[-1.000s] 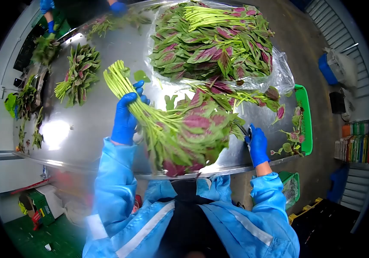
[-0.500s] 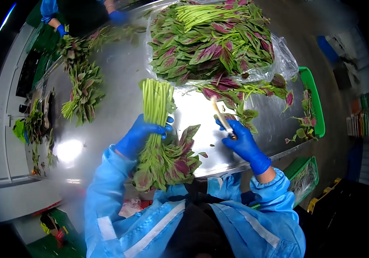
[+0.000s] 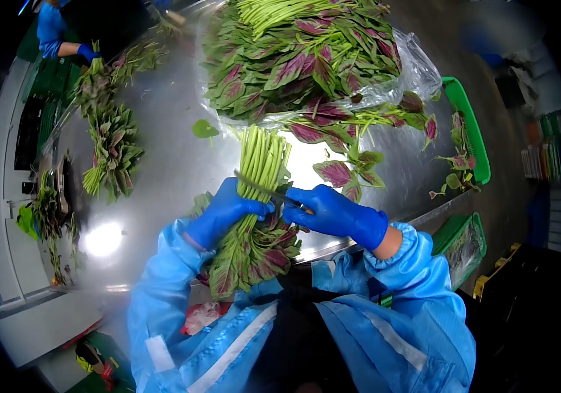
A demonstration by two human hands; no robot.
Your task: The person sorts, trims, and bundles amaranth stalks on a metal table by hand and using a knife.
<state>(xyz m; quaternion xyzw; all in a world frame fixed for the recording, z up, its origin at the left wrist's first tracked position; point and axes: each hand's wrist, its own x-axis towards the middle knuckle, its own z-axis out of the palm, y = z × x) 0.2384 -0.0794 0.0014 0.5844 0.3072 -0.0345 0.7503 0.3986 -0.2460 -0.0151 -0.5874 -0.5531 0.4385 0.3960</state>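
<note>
My left hand (image 3: 229,208), in a blue glove, is wrapped round a bunch of red-and-green amaranth (image 3: 264,157). Its pale green stems point away from me and its leaves hang towards my body. A knife (image 3: 254,185) is gripped in my gloved right hand (image 3: 338,213). The thin dark blade lies across the stems just above my left fingers; whether it has cut into them I cannot tell. Both hands are close together over the near edge of the metal table (image 3: 169,150). Loose amaranth sprigs (image 3: 352,171) lie beyond my right hand.
A large amaranth pile (image 3: 307,65) rests on clear plastic (image 3: 422,69) at the back. A green basket (image 3: 469,131) with leafy scraps stands right, another green crate (image 3: 467,252) below. More bunches (image 3: 111,154) lie left, near a co-worker's gloved hand (image 3: 89,52).
My right hand has moved left with the knife, bringing the blade from beside the bunch to across its stems. The bunch has shifted slightly right. A single leaf now shows by the plastic.
</note>
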